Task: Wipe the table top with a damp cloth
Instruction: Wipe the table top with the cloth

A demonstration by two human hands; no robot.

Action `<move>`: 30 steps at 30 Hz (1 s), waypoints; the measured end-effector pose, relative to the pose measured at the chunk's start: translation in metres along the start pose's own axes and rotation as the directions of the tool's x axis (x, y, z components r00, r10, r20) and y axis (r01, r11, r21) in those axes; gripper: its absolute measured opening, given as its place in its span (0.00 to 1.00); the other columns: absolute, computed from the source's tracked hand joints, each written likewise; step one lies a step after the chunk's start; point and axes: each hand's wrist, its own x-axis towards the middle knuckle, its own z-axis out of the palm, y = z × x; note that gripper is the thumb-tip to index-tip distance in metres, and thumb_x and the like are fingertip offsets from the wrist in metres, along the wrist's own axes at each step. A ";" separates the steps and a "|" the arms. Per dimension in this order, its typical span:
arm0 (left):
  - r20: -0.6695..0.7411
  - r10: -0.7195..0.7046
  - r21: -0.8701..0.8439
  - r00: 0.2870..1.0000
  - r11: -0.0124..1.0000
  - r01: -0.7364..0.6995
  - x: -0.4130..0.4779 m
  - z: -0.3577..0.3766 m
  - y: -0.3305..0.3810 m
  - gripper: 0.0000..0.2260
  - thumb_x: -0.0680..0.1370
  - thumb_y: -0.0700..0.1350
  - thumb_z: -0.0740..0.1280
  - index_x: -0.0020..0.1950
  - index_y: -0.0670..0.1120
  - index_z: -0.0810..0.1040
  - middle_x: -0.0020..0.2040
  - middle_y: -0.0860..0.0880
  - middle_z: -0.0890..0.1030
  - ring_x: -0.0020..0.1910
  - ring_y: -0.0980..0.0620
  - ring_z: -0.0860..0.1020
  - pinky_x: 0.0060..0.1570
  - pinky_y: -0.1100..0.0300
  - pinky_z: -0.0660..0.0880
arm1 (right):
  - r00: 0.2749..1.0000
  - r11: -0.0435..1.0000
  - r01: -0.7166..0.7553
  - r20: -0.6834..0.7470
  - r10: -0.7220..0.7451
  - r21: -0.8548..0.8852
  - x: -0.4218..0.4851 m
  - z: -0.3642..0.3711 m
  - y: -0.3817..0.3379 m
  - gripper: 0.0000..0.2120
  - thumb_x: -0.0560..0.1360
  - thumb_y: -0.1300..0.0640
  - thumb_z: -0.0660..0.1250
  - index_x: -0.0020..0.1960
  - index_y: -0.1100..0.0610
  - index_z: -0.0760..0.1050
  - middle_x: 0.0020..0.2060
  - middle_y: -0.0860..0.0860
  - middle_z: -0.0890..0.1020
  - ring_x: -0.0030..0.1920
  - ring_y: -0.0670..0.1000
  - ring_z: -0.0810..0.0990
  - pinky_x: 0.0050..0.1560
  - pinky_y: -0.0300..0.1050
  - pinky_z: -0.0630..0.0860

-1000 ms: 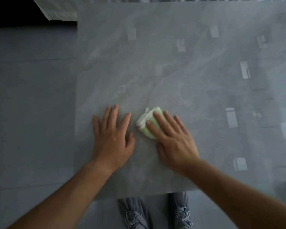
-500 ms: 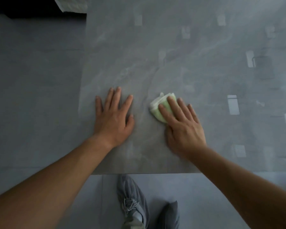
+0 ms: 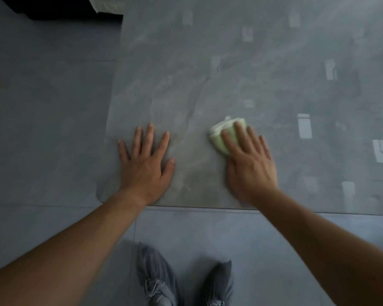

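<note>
While one folded, pale-green cloth (image 3: 219, 138) lies on the grey, marbled table top (image 3: 230, 74) not far from its front edge, the right hand (image 3: 250, 166) rests flat over the cloth's near part. Its four fingers are straight and close together and press down on the fabric. They are not curled round it, though the thumb is mostly hidden at the cloth's near side. The far-left corner of the cloth, with its whitish folded layers, sticks out beyond the fingertips.

The left hand (image 3: 145, 171) is released and holds nothing. It lies palm down on the table top with all five digits spread, near the table's left edge and well apart from the cloth. Both hands are on the same strip of table, and two bare forearms reach in from the lower corners.

Below the front edge, two grey laced shoes (image 3: 157, 277) stand on the grey tiled floor (image 3: 42, 107), one beside the other. Several pale rectangular reflections are scattered over the right half of the table, too smeared to count surely. One dark shape (image 3: 60, 9) fills the upper left corner.
</note>
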 end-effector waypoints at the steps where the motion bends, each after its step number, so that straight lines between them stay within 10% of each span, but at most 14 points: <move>1: 0.002 -0.004 0.001 1.000 1.000 0.004 0.000 0.000 0.000 0.30 0.78 0.63 0.48 0.79 0.55 0.56 0.81 0.45 0.50 0.80 0.42 0.47 0.72 0.31 0.43 | 0.996 0.996 -0.092 -0.010 0.093 0.020 0.005 -0.005 0.006 0.31 0.75 0.52 0.56 0.78 0.45 0.61 0.80 0.53 0.57 0.79 0.59 0.55 0.79 0.58 0.52; 5: 0.004 -0.005 0.012 1.000 1.000 0.004 -0.001 0.001 -0.001 0.30 0.78 0.63 0.46 0.80 0.56 0.54 0.82 0.46 0.49 0.80 0.42 0.45 0.72 0.31 0.43 | 0.960 0.962 -0.270 -0.069 0.272 0.040 0.002 0.001 -0.018 0.33 0.74 0.52 0.56 0.79 0.45 0.59 0.80 0.54 0.56 0.79 0.60 0.54 0.78 0.57 0.50; 12: 0.000 0.015 0.008 1.000 1.000 -0.015 -0.001 0.002 -0.003 0.30 0.78 0.63 0.46 0.80 0.56 0.53 0.82 0.45 0.48 0.80 0.41 0.45 0.72 0.29 0.44 | 0.987 0.987 0.160 0.029 -0.160 0.006 -0.046 0.017 -0.057 0.30 0.76 0.53 0.58 0.78 0.47 0.62 0.80 0.54 0.59 0.80 0.60 0.55 0.78 0.61 0.54; 19: -0.013 0.018 -0.066 1.000 0.998 -0.019 0.001 0.000 -0.004 0.28 0.79 0.60 0.48 0.79 0.55 0.56 0.81 0.45 0.52 0.80 0.42 0.48 0.72 0.29 0.44 | 0.935 0.937 -0.346 -0.069 0.348 0.041 -0.036 0.014 -0.062 0.31 0.76 0.50 0.52 0.80 0.45 0.57 0.81 0.52 0.54 0.80 0.59 0.52 0.79 0.57 0.49; 25: -0.181 0.111 -0.239 0.977 0.959 -0.153 -0.008 -0.014 -0.034 0.24 0.79 0.52 0.55 0.74 0.46 0.67 0.77 0.40 0.64 0.76 0.41 0.62 0.71 0.35 0.58 | 0.999 0.999 0.041 0.023 -0.042 0.032 -0.072 0.040 -0.135 0.31 0.76 0.55 0.58 0.79 0.48 0.61 0.80 0.54 0.56 0.80 0.59 0.50 0.78 0.61 0.52; 30: -0.161 0.095 -0.184 0.982 0.975 -0.124 -0.007 -0.012 -0.071 0.24 0.79 0.51 0.56 0.72 0.43 0.68 0.76 0.38 0.64 0.77 0.39 0.60 0.73 0.37 0.56 | 0.979 0.979 -0.201 -0.024 0.202 0.037 -0.002 0.026 -0.099 0.32 0.74 0.51 0.54 0.79 0.46 0.59 0.80 0.54 0.56 0.80 0.61 0.54 0.79 0.59 0.52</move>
